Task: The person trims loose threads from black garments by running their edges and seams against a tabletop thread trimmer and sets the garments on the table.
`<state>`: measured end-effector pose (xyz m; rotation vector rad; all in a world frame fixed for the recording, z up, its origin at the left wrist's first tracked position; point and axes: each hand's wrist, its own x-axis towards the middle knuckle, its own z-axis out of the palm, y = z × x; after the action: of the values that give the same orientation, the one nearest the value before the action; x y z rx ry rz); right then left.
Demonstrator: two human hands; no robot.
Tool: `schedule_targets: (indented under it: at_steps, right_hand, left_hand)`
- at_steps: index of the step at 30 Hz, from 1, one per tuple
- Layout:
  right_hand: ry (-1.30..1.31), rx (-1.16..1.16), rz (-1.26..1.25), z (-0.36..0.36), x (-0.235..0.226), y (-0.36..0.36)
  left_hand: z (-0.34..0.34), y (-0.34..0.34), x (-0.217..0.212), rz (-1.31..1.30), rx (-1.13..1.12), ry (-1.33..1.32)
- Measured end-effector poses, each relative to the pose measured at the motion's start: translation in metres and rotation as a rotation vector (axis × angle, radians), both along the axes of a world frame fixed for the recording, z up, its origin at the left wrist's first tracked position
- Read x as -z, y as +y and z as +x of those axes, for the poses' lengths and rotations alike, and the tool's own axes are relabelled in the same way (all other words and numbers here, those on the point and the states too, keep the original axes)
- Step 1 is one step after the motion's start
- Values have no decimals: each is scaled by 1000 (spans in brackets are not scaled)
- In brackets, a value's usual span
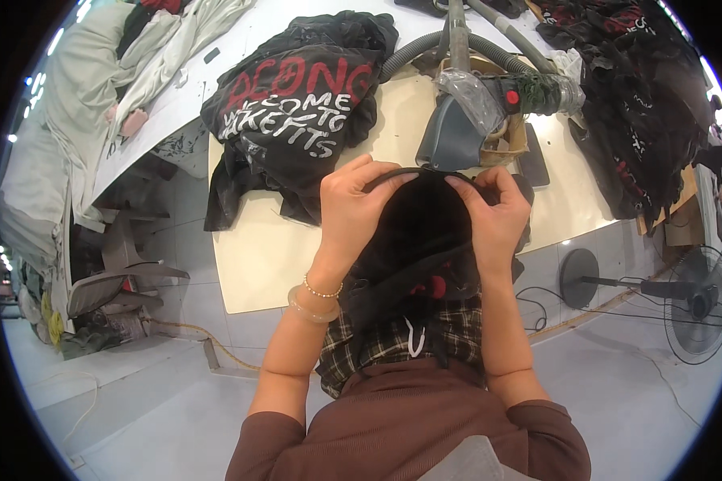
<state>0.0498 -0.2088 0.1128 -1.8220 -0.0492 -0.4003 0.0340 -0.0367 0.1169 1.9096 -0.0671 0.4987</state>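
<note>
A black garment (425, 220) is stretched between my two hands, its thick upper edge curved in an arch and the rest falling toward my lap. My left hand (353, 204) pinches that edge on the left, thumb on the inner side. On the right, my right hand (497, 212) grips the same edge between thumb and fingers. Just beyond the arch stands a blue-grey machine (449, 138) with a red button and clear plastic wrapped on it. The edge's middle comes right up to the machine's near end; whether they touch I cannot tell.
Black printed garments lie in a pile (297, 96) on the cream table (253, 264), and another heap (642, 104) is at the right. A grey hose (413, 58) runs behind the machine. Pale cloth (80, 104) hangs far left; a fan (698, 301) stands at right.
</note>
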Motion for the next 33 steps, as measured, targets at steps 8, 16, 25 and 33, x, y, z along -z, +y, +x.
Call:
schedule_targets:
  at_steps: [8, 16, 25, 33]
  right_hand:
    - [-103, -26, -20, -1, 2, 8]
    - [0, -17, 76, 3, 5, -4]
    - [-54, -333, -155, -7, -7, -23]
    - [32, -367, -114, -7, -10, -24]
  left_hand:
    - [-10, 17, 5, -14, 1, 18]
    - [-4, 3, 2, -67, 12, 39]
    - [-22, 13, -1, 32, 163, 131]
    - [-22, 6, 2, -74, 137, 138]
